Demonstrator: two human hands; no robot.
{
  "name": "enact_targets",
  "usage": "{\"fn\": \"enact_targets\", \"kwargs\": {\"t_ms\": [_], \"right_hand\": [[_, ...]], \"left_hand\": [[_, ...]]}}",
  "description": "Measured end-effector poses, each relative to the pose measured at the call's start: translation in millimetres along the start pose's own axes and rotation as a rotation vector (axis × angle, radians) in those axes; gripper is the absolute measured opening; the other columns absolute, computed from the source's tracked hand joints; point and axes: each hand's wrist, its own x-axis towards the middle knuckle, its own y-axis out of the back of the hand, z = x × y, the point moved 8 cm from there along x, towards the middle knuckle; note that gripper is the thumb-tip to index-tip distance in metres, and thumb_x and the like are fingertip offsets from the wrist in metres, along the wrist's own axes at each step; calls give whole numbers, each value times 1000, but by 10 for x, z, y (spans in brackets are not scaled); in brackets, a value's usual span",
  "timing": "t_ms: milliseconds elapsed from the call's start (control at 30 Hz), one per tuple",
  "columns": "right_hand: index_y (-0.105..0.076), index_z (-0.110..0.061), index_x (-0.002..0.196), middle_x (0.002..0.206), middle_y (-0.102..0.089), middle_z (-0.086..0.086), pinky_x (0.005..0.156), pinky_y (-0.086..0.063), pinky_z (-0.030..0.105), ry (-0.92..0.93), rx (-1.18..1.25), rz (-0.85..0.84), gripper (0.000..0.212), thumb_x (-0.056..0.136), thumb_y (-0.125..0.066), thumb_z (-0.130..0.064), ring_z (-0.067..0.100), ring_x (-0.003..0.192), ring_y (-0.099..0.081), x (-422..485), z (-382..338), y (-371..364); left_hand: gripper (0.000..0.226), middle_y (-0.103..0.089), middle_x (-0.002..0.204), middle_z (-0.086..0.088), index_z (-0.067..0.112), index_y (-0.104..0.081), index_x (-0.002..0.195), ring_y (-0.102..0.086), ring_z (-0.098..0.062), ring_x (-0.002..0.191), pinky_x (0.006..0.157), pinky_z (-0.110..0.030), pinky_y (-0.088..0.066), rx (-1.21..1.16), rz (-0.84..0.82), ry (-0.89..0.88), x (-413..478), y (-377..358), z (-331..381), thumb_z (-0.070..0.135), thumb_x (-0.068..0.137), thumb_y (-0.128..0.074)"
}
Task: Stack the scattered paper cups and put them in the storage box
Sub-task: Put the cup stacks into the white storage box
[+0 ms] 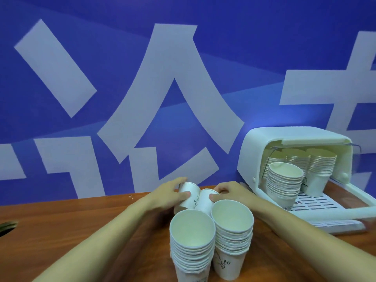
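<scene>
Desk (81,220): across the foreground, wall (81,88) directly behind.
Desk, near edge, centre: left cup stack (192,245) and right cup stack (232,235), upright, touching side by side.
Just behind these, between stacks and wall: left cup (189,193) and right cup (204,201), tilted, touching each other.
Left grip (173,195) curled round left cup from the left; right grip (228,192) curled round right cup from the right.
Desk, right side, against wall: storage box (262,151), opening toward the viewer, tray (317,202) jutting forward.
On tray, front: front stack (284,184); behind it, deeper in box: rear stacks (321,163), three in a row.
Desk, far left edge: hole (8,226).
</scene>
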Motion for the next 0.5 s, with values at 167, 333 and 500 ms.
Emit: {"fn": "enact_targets", "kwargs": {"t_ms": [167,333,500], "right_hand": [[-75,-22,93,91,-75,-5,87,-53,38,62,-19,76,9,89,-68,-26,15,89,-69,-116,-155,187],[-73,-25,83,73,-71,-9,59,-52,26,164,-43,314,10,90,-66,-22,12,66,-64,-384,-491,563],[-73,-27,87,78,-72,-12,67,-50,32,328,-142,465,11,90,-62,-25,2,70,-62,-881,-984,881]], "left_hand": [[15,-65,88,12,30,-63,87,-60,-11,81,72,-31,-51,82,208,-131,-196,291,225,43,83,-69],[18,-64,75,23,31,-62,78,-59,2,75,60,-28,-46,159,497,-187,-734,795,580,47,86,-67],[13,-62,75,25,33,-62,86,-56,6,74,57,-25,-36,220,653,-322,-1453,1161,1135,45,88,-66]]}}
